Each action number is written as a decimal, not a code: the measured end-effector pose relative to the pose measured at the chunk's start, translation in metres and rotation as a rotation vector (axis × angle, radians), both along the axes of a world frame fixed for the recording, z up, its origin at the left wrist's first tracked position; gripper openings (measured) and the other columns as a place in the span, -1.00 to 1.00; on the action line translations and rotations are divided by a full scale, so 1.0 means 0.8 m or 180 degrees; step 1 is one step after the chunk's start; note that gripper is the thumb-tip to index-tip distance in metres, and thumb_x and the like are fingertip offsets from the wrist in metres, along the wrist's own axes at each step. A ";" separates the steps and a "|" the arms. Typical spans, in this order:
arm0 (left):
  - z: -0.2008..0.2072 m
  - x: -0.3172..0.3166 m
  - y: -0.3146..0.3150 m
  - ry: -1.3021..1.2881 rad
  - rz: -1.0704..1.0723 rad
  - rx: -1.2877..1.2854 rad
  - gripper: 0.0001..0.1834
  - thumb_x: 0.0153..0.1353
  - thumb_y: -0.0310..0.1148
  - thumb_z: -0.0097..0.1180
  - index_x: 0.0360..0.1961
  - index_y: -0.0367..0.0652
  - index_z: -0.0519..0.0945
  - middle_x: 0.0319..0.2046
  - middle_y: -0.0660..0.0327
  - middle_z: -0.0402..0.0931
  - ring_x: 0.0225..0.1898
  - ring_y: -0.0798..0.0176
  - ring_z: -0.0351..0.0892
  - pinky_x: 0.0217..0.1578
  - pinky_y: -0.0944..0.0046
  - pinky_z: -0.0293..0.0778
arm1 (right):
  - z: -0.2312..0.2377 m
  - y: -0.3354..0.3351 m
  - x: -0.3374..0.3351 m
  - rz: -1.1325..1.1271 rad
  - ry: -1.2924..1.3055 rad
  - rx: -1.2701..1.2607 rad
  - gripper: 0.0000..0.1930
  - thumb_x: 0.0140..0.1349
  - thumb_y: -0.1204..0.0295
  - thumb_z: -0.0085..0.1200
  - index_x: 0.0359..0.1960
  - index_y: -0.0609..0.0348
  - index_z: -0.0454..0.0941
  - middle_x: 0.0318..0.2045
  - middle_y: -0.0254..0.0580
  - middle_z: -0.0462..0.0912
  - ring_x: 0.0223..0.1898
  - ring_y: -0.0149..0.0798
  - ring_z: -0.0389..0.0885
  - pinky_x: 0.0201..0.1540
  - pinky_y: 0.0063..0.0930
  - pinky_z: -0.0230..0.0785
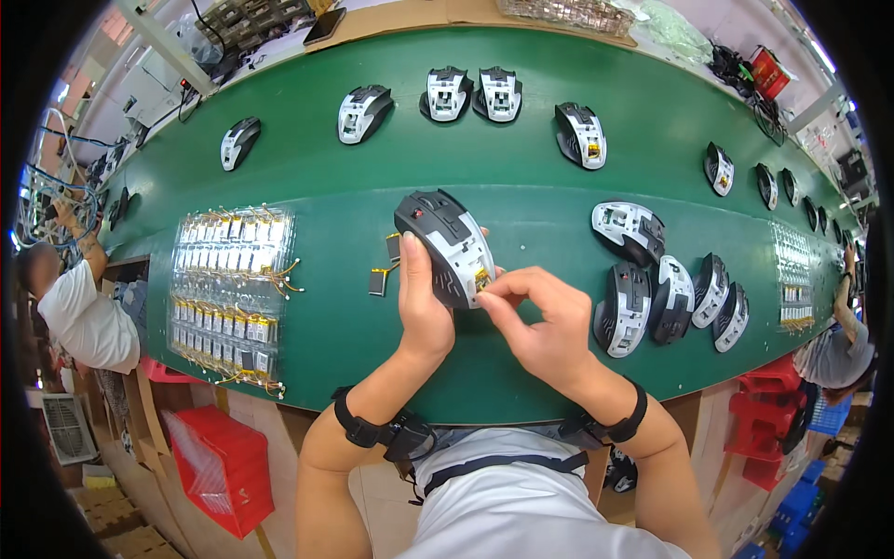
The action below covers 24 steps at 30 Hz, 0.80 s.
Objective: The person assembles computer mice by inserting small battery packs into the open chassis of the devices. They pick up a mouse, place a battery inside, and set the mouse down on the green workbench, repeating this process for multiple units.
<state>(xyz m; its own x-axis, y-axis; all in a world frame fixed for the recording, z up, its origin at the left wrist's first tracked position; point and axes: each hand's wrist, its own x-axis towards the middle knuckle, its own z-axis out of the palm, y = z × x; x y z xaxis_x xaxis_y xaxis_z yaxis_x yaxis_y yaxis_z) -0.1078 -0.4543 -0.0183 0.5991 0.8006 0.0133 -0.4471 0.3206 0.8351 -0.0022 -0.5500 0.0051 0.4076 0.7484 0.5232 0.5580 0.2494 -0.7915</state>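
Observation:
Over the green bench, my left hand (425, 312) is closed around a black and white computer mouse (453, 244), gripping its sides with the open, coverless shell facing up. A small yellow-ended part (481, 279), like the end of a battery, shows in a recess at its lower right. There my right hand (549, 321) pinches thumb and forefinger together; whatever lies between the fingertips is too small to make out. Beside my left hand lie two small flat batteries, one dark grey (377, 281) and another (393, 244) partly behind that hand.
Clear trays (291, 321) of wired batteries lie at left. Several open mice (625, 307) cluster at right; more (363, 114) are spaced along the far strip. Another battery tray (792, 270) stands far right. Co-workers (88, 321) sit at both ends. A red crate (223, 466) is below left.

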 end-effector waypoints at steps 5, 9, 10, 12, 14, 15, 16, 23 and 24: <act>-0.003 0.003 -0.005 0.0029 0.0133 -0.0018 -0.33 0.48 0.16 -0.54 0.16 -0.14 0.40 -0.02 0.00 0.56 -0.13 0.18 0.62 -0.08 0.18 0.56 | -0.008 -0.001 -0.001 0.0174 0.1650 -0.0206 -0.92 0.16 0.57 0.26 -0.35 0.33 0.64 -0.41 -0.17 0.70 -0.41 -0.44 0.65 -0.32 -0.55 0.50; -0.002 0.002 -0.005 0.0015 0.0161 -0.0011 -0.35 0.49 0.15 -0.54 0.16 -0.14 0.40 -0.02 0.01 0.57 -0.14 0.19 0.62 -0.09 0.18 0.56 | -0.011 0.002 -0.003 0.0176 0.1121 -0.0078 -0.91 0.12 0.58 0.28 -0.36 0.32 0.64 -0.39 -0.12 0.69 -0.43 -0.39 0.64 -0.34 -0.56 0.50; -0.002 0.002 -0.006 0.0043 0.0189 0.0037 -0.35 0.49 0.15 -0.54 0.16 -0.14 0.40 -0.03 0.01 0.57 -0.14 0.19 0.63 -0.09 0.18 0.56 | -0.009 0.001 -0.003 0.0156 0.0838 -0.0045 -0.91 0.10 0.58 0.29 -0.36 0.31 0.64 -0.39 -0.12 0.68 -0.43 -0.39 0.64 -0.36 -0.56 0.48; -0.001 0.002 -0.005 0.0081 0.0188 0.0056 -0.35 0.49 0.15 -0.54 0.14 -0.14 0.40 -0.03 0.01 0.57 -0.14 0.19 0.63 -0.10 0.19 0.56 | -0.006 -0.001 -0.001 0.0085 0.0407 -0.0036 -0.89 0.08 0.57 0.31 -0.36 0.29 0.65 -0.38 -0.14 0.64 -0.42 -0.38 0.61 -0.40 -0.57 0.45; -0.002 0.001 -0.005 0.0011 0.0082 -0.0084 -0.35 0.49 0.15 -0.54 0.13 -0.14 0.41 -0.04 0.02 0.57 -0.13 0.19 0.62 -0.09 0.19 0.55 | -0.003 0.000 0.006 -0.0013 0.0109 -0.0087 -0.88 0.06 0.56 0.33 -0.37 0.27 0.65 -0.37 -0.17 0.59 -0.42 -0.39 0.57 -0.44 -0.58 0.41; 0.001 0.003 -0.005 0.0039 0.0053 -0.0133 -0.36 0.49 0.15 -0.53 0.14 -0.13 0.41 -0.05 0.03 0.57 -0.11 0.20 0.61 -0.09 0.20 0.55 | -0.004 -0.001 0.009 0.0005 0.0208 -0.0163 -0.87 0.04 0.53 0.36 -0.38 0.24 0.66 -0.36 -0.23 0.53 -0.42 -0.43 0.50 -0.49 -0.58 0.33; 0.003 0.003 -0.007 0.0044 0.0028 -0.0169 -0.35 0.48 0.15 -0.53 0.14 -0.13 0.41 -0.05 0.03 0.57 -0.11 0.20 0.62 -0.10 0.20 0.55 | -0.010 0.000 0.011 0.0171 0.0657 -0.0271 -0.86 0.03 0.52 0.37 -0.38 0.23 0.67 -0.36 -0.23 0.53 -0.43 -0.43 0.50 -0.49 -0.58 0.32; 0.012 0.005 -0.005 -0.0070 -0.0010 -0.0436 -0.36 0.48 0.14 -0.52 0.14 -0.13 0.41 -0.07 0.00 0.57 -0.15 0.17 0.62 -0.15 0.18 0.58 | -0.011 -0.001 0.009 0.0201 -0.0244 -0.0045 -0.78 -0.05 0.54 0.38 -0.32 0.20 0.67 -0.28 -0.20 0.52 -0.42 -0.36 0.51 -0.41 -0.53 0.37; 0.011 0.002 -0.002 -0.0063 0.0026 -0.0477 -0.37 0.49 0.14 -0.52 0.13 -0.14 0.41 -0.07 0.00 0.57 -0.17 0.15 0.62 -0.18 0.18 0.58 | -0.008 -0.004 0.003 0.0162 -0.0631 -0.0039 -0.72 -0.07 0.55 0.36 -0.26 0.19 0.66 -0.25 -0.21 0.52 -0.41 -0.33 0.52 -0.40 -0.50 0.39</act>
<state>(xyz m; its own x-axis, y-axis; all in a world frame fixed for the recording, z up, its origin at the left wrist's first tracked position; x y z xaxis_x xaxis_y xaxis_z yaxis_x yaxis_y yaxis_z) -0.1058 -0.4558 -0.0098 0.5933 0.7994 -0.0949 -0.4662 0.4373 0.7691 0.0005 -0.5529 -0.0014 0.2591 0.7722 0.5801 0.6901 0.2722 -0.6706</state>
